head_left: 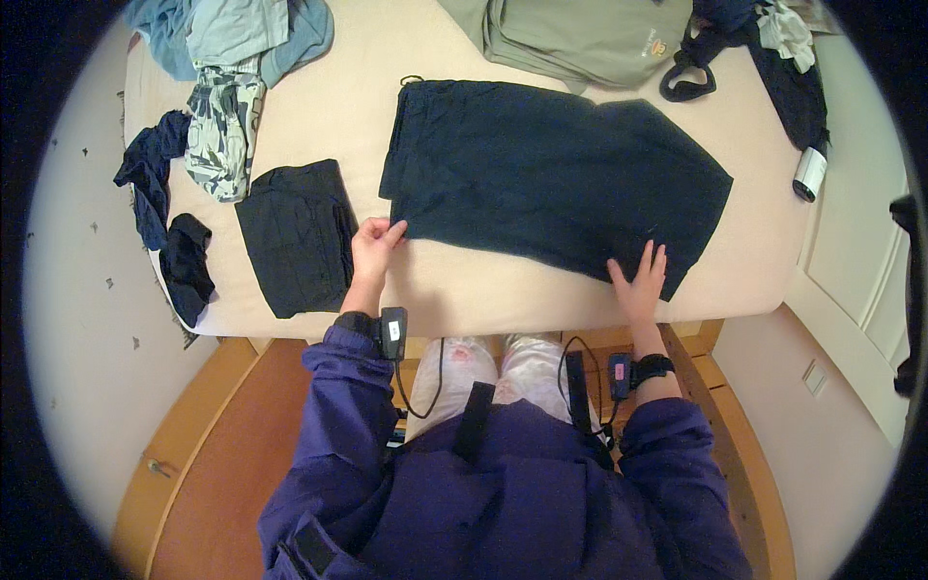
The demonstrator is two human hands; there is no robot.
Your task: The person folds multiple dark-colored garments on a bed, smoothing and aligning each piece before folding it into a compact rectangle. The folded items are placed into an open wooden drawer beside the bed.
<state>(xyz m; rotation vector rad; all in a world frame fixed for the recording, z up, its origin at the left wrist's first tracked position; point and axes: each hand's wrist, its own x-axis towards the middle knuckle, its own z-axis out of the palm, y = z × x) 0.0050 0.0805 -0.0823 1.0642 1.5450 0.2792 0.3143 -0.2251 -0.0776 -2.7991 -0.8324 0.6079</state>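
Note:
A pair of dark shorts or trousers, folded lengthwise, lies spread before me with its drawstring end to the left. My left hand pinches its near left corner between thumb and fingers. On the cloth's near edge, toward the right, my right hand rests with fingers apart, its fingertips touching the fabric. Just left of my left hand lies a folded black garment, a compact stack on the same pale sheet.
The bed's pale fitted sheet ends close to my legs. A patterned garment and blue clothes lie at the far left, with dark pieces along that edge. Olive clothing sits at the back; a small cylinder stands right.

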